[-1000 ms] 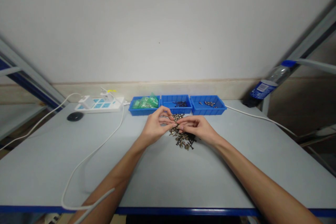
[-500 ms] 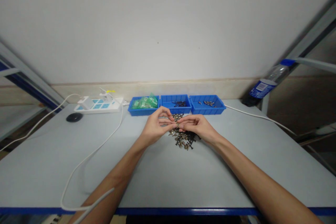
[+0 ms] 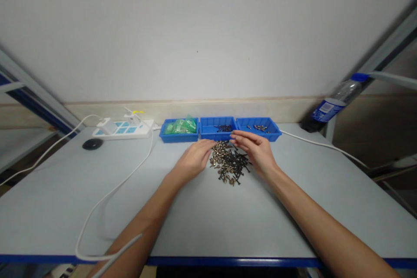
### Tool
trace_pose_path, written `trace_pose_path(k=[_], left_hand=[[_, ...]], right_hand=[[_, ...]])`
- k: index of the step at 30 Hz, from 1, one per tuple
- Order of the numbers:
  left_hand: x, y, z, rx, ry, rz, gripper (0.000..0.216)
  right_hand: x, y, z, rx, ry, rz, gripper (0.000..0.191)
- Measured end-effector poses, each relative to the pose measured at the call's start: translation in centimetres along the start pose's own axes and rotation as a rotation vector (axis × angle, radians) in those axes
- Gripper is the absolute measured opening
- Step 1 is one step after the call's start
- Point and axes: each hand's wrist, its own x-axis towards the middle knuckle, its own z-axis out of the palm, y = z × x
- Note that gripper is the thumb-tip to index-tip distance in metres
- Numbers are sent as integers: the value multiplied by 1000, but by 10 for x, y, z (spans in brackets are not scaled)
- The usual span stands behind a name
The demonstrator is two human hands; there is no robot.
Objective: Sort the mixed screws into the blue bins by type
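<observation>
A mixed pile of black screws and brass-coloured screws lies on the grey table. At the pile's left edge is my left hand, its fingers stretched toward the screws and its thumb lower down. My right hand is raised over the pile's far right side, close to the front wall of the middle blue box. Its thumb and fingers are pinched together; whatever is between them is too small to make out. Several black screws lie in that box. The right blue box holds several brass-coloured screws.
The left blue box contains green plastic bags. A power strip with plugs and a black disc are at the left. White cable crosses the table and my left forearm. A dark drink bottle leans at the right.
My hands were together over the pile, fingertips meeting. Now they are apart: the left has drawn back leftward, and the right has risen toward the middle box, uncovering more screws.
</observation>
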Motion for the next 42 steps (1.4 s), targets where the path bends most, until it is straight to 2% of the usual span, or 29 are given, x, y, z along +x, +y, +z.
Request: trace_pose_path(k=[3,6,15,25,33,38,42], left_hand=[[-1,-12,9,177,-85,6,42],[-1,-14,10,256,-116,-1,40],[-1,-3,-3,247,-73,-153,23],[-3,-2,-4,217,-31,-150,21],[-2,-8,1,51,38,-161,29],[-2,-9,2,-43,37,-244,19],[-2,-11,1,-39,59,-243,18]], right_hand=[[6,-1,-5,13,218,-101,31],[8,-1,-9,-4,274,-112,35],[5,0,-6,-83,179,-69,39],[4,0,-6,-96,142,-51,33],[4,-1,-5,-100,126,-41,27],[3,-2,-5,-98,110,-32,24],[3,-3,-5,-87,106,-23,23]])
